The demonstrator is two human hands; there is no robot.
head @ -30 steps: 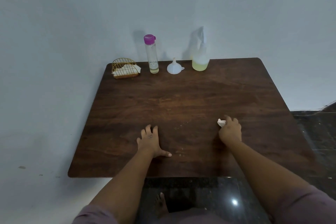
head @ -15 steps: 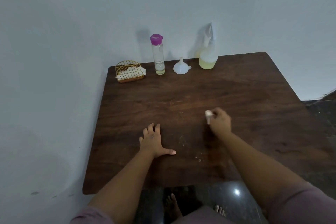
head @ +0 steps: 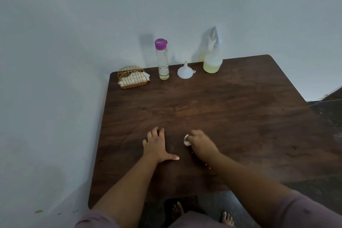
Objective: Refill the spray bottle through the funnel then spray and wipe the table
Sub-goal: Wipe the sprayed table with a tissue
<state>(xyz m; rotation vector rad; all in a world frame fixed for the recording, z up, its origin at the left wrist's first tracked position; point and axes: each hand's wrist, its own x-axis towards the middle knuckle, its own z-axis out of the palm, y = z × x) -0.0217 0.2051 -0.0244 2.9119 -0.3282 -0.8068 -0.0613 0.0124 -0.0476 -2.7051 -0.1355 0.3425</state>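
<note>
Head view: a small white wad [head: 186,140] is gripped in the curled fingers of the right hand [head: 200,143] and pressed to the table [head: 240,116]. Since a second ago the wad has been swept leftward across the wood, so that it now lies just beside the left hand [head: 156,145], which is kept flat with straight fingers spread and nothing held. Wiping is therefore judged to be under way, with refilling and spraying apparently done. A few pale crumbs [head: 207,165] are seen behind the grip, near the right wrist, and may yet need a pass. Far beyond the grip, at the back edge, the spray bottle [head: 212,62], funnel [head: 185,72], clear bottle [head: 162,60] and napkin holder [head: 132,77] are left standing untouched.
</note>
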